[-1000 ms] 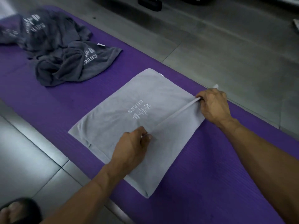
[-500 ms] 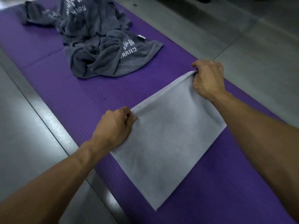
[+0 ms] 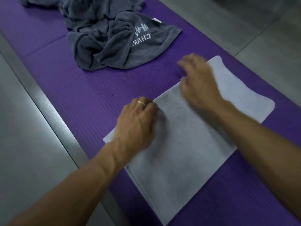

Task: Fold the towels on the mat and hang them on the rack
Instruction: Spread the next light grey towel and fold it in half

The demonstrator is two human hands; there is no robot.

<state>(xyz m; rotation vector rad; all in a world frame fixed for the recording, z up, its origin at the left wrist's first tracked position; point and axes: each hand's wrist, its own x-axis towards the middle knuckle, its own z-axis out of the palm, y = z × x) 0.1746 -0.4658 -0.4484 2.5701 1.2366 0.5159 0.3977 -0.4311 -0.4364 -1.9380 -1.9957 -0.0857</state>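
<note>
Two hands work one light grey towel lying flat on the purple mat in the lower middle of the frame. Left to right: the left hand rests on the towel's left part, fingers loosely bent and pressing the cloth, pinching nothing. The right hand, blurred, hovers over the upper edge with fingers spread. The towel looks folded at least once; further folds and hanging appear left. In the upper middle a dark grey towel pile lies crumpled, not yet folded. No rack is in view. Grey floor tiles flank the mat.
</note>
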